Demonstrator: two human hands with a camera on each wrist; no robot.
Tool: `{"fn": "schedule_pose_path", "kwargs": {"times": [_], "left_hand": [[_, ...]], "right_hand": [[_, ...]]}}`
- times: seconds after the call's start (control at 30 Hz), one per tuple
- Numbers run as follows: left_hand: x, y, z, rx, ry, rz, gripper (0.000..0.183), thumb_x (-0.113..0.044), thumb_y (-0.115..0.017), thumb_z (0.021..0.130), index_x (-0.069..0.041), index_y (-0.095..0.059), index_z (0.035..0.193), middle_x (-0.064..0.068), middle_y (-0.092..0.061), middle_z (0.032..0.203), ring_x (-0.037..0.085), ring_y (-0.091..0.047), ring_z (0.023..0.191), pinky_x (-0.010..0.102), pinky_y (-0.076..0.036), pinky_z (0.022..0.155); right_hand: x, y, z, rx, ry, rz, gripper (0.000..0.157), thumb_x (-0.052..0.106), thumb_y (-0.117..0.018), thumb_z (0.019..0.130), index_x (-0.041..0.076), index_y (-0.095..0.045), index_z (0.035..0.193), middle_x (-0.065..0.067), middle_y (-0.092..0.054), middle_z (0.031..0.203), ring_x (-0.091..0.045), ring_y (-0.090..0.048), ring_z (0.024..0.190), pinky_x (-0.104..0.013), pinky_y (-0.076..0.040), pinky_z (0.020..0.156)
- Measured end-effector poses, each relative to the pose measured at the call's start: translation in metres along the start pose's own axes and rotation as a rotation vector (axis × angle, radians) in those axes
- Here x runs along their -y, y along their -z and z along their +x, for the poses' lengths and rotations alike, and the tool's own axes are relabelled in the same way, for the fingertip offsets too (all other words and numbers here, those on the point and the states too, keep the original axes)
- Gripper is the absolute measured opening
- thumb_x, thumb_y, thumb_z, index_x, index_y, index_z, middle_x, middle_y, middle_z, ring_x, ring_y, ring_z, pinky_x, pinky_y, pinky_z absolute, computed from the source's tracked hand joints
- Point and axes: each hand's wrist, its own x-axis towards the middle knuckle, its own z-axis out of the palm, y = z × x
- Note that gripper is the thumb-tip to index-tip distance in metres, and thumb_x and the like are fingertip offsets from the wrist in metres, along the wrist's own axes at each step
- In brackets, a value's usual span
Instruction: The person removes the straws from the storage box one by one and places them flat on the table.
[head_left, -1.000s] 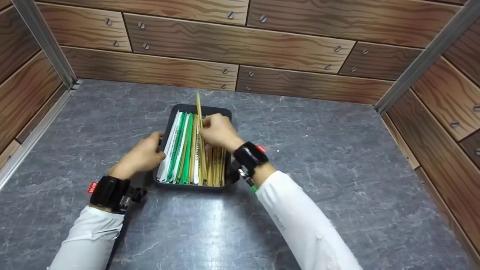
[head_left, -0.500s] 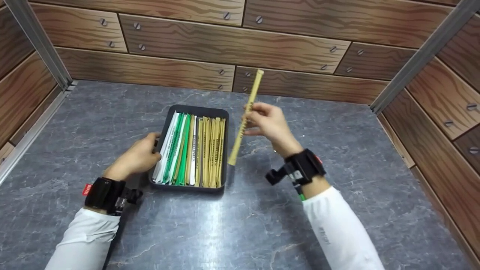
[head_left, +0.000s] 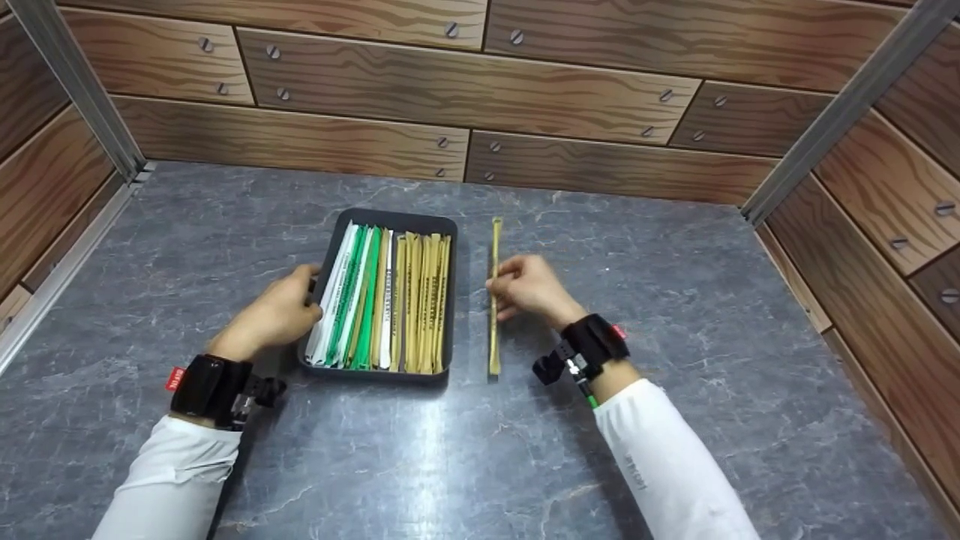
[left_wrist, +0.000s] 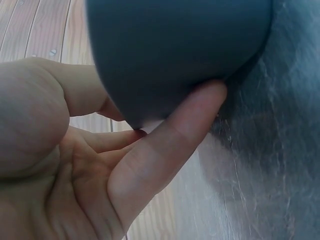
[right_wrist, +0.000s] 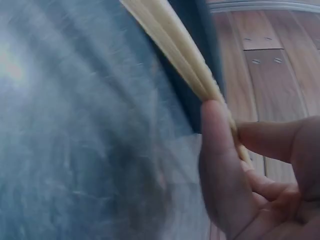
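Observation:
My right hand (head_left: 531,289) pinches a slim yellow-gold stick packet (head_left: 494,345) between thumb and fingers, just right of the dark grey tray (head_left: 397,376). The packet stands on its thin edge, close above or on the table; I cannot tell which. In the right wrist view, the packet (right_wrist: 172,42) runs up and left from the fingertips. My left hand (head_left: 274,311) grips the tray's left side; the left wrist view shows its thumb (left_wrist: 165,145) against the outer wall. Inside the tray, white packets (head_left: 337,300), green packets (head_left: 367,319) and gold packets (head_left: 424,307) lie lengthwise in a row.
A grey marbled tabletop (head_left: 675,360) surrounds the tray. Wood-patterned walls (head_left: 360,90) stand behind and at both sides, with metal posts (head_left: 840,112) at the corners.
My right hand has drawn the gold packet out of the tray, carried it right, then lowered it toward the table and turned it nearly in line with the tray. The left hand keeps its hold.

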Motion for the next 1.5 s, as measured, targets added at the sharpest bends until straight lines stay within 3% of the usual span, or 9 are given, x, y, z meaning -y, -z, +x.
{"fn": "schedule_pose_path", "kwargs": {"times": [0.2,0.43,0.57,0.7,0.8,0.87,1.17,1.37,1.5], "left_hand": [[-0.001,-0.001,0.001,0.019,0.019,0.0,0.07,0.001,-0.053,0.093,0.017,-0.023,0.154,0.043,-0.05,0.14,0.052,-0.054,0.128,0.06,-0.049,0.106],[0.001,0.001,0.0,0.042,0.012,-0.035,0.066,0.001,-0.051,0.096,0.016,-0.024,0.154,0.042,-0.046,0.145,0.054,-0.052,0.132,0.058,-0.047,0.109],[0.001,0.003,-0.001,0.038,0.002,-0.028,0.065,0.002,-0.051,0.096,0.016,-0.025,0.154,0.042,-0.046,0.145,0.054,-0.051,0.132,0.06,-0.045,0.111],[0.0,0.004,-0.002,0.043,0.002,-0.03,0.065,0.002,-0.052,0.097,0.016,-0.025,0.154,0.042,-0.046,0.144,0.054,-0.051,0.132,0.06,-0.046,0.11],[0.0,0.004,-0.002,0.042,0.002,-0.036,0.064,0.002,-0.051,0.096,0.017,-0.025,0.153,0.042,-0.048,0.143,0.054,-0.052,0.131,0.059,-0.048,0.109],[-0.001,0.003,-0.002,0.04,0.001,-0.042,0.064,0.002,-0.051,0.096,0.017,-0.026,0.153,0.042,-0.048,0.142,0.053,-0.052,0.131,0.058,-0.048,0.108],[0.0,0.002,-0.002,0.036,0.0,-0.032,0.065,0.002,-0.05,0.096,0.017,-0.026,0.153,0.042,-0.048,0.143,0.053,-0.053,0.131,0.059,-0.047,0.109],[-0.001,0.002,-0.001,0.042,0.005,-0.031,0.064,0.001,-0.051,0.096,0.017,-0.025,0.154,0.043,-0.047,0.143,0.054,-0.052,0.131,0.058,-0.048,0.108],[0.0,0.001,-0.002,0.04,0.009,-0.026,0.065,0.001,-0.051,0.096,0.016,-0.026,0.154,0.042,-0.048,0.143,0.053,-0.053,0.13,0.058,-0.049,0.108]], "right_hand": [[-0.007,-0.019,0.011,0.007,-0.062,-0.131,0.014,-0.001,-0.067,0.095,-0.005,-0.058,0.104,-0.008,-0.061,0.076,-0.014,-0.061,0.053,-0.027,-0.061,0.052],[-0.004,-0.034,0.016,-0.053,-0.009,-0.351,0.011,0.001,-0.073,0.091,-0.003,-0.062,0.092,-0.006,-0.063,0.061,-0.012,-0.061,0.043,-0.028,-0.058,0.046],[-0.001,-0.037,0.016,-0.078,0.012,-0.409,0.022,0.004,-0.075,0.09,-0.007,-0.065,0.107,-0.009,-0.067,0.066,-0.013,-0.062,0.042,-0.029,-0.058,0.044],[0.001,-0.039,0.013,-0.087,-0.002,-0.443,0.043,0.004,-0.074,0.09,-0.009,-0.059,0.128,-0.019,-0.071,0.091,-0.015,-0.064,0.046,-0.029,-0.059,0.046],[0.003,-0.041,0.012,-0.085,-0.005,-0.493,0.049,0.002,-0.069,0.09,-0.01,-0.058,0.136,-0.026,-0.071,0.107,-0.015,-0.067,0.048,-0.027,-0.059,0.048],[0.004,-0.042,0.012,-0.081,-0.006,-0.506,0.051,0.0,-0.067,0.089,-0.009,-0.057,0.139,-0.026,-0.071,0.109,-0.015,-0.068,0.049,-0.027,-0.059,0.049],[0.004,-0.045,0.011,-0.081,-0.011,-0.439,0.052,-0.005,-0.064,0.091,-0.01,-0.055,0.142,-0.012,-0.072,0.084,-0.014,-0.065,0.049,-0.029,-0.06,0.049],[0.003,-0.043,0.009,-0.075,-0.007,-0.392,0.053,-0.002,-0.067,0.092,-0.01,-0.054,0.143,-0.013,-0.073,0.091,-0.014,-0.065,0.05,-0.029,-0.061,0.051],[0.007,-0.038,0.006,-0.112,0.084,-0.419,0.056,-0.001,-0.066,0.09,-0.01,-0.053,0.144,-0.016,-0.072,0.104,-0.023,-0.072,0.061,-0.033,-0.063,0.058]]}}
